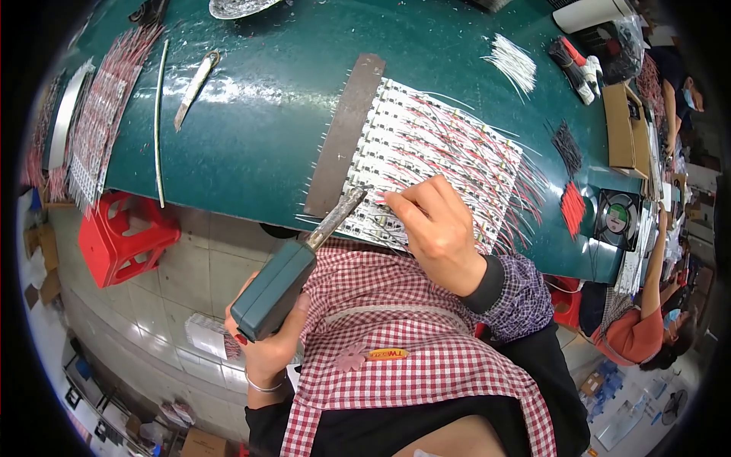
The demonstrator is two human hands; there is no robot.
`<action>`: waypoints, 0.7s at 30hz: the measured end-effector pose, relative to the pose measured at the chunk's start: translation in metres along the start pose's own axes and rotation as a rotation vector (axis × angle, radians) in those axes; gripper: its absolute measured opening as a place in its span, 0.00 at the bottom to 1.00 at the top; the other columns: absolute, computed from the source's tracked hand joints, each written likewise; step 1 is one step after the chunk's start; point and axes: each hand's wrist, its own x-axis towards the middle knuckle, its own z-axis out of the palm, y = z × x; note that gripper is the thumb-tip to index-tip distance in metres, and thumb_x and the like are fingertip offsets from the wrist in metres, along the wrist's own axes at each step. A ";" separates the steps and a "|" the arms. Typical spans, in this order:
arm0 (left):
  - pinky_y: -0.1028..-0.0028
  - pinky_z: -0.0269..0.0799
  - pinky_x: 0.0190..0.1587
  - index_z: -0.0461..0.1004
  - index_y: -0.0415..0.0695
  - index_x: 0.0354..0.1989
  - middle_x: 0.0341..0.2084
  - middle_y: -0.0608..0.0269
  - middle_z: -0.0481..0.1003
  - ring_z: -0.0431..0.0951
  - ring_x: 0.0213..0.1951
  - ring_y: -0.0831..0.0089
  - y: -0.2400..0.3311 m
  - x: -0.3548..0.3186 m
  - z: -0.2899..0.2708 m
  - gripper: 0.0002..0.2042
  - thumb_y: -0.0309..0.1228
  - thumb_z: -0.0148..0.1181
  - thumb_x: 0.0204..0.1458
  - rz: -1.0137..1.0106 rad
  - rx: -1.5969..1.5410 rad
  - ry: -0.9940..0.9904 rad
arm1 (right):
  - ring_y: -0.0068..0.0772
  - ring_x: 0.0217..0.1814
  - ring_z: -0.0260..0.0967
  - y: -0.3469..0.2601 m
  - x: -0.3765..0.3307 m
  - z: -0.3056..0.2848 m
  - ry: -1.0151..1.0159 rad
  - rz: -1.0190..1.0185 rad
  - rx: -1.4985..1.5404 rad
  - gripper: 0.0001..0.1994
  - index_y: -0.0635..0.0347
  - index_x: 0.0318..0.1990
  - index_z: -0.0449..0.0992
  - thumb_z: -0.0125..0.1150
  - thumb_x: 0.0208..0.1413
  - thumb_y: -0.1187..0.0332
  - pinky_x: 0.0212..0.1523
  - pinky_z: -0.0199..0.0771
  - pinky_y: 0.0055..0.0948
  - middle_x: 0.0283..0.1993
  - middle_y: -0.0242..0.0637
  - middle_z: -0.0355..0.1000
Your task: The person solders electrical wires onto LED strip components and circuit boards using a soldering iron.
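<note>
My left hand (270,343) is wrapped round the dark green handle of a soldering iron (276,291). The iron's metal tip points up and right, over the lower left part of a white circuit board panel (365,161). My right hand (442,232) is closed in a pinch just right of the tip, on what looks like the end of a thin red wire (381,198). Rows of red, black and white wires (464,156) lie across the panel and hang past its right side. Along the panel's left edge runs a flat brown metal bar (344,133).
On the green table (259,145) lie a taped blade (196,87), a pale rod (160,122) and wired panels (110,99) at the left. White (512,62), black (567,148) and red wire bundles (572,207) and a fan (617,218) sit right. Two people work beyond. A red stool (114,240) stands left.
</note>
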 end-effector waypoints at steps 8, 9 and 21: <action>0.77 0.71 0.29 0.77 0.31 0.33 0.27 0.58 0.76 0.77 0.26 0.74 0.002 0.003 0.001 0.10 0.19 0.66 0.39 0.048 0.052 -0.051 | 0.35 0.31 0.66 -0.002 0.001 0.001 0.035 0.044 0.032 0.18 0.64 0.39 0.78 0.59 0.35 0.85 0.27 0.68 0.31 0.30 0.36 0.68; 0.77 0.70 0.28 0.77 0.31 0.33 0.26 0.58 0.76 0.76 0.25 0.73 0.002 0.003 0.001 0.10 0.18 0.66 0.39 0.039 0.060 -0.059 | 0.35 0.31 0.66 -0.002 0.001 0.001 0.030 0.044 0.033 0.18 0.64 0.39 0.78 0.59 0.35 0.85 0.27 0.68 0.31 0.30 0.36 0.68; 0.76 0.70 0.27 0.77 0.32 0.32 0.26 0.57 0.76 0.76 0.25 0.72 0.000 0.004 0.000 0.09 0.18 0.66 0.39 0.081 0.122 -0.102 | 0.36 0.32 0.66 -0.003 0.001 0.000 0.002 0.061 0.022 0.17 0.65 0.39 0.78 0.59 0.36 0.85 0.28 0.68 0.32 0.31 0.37 0.68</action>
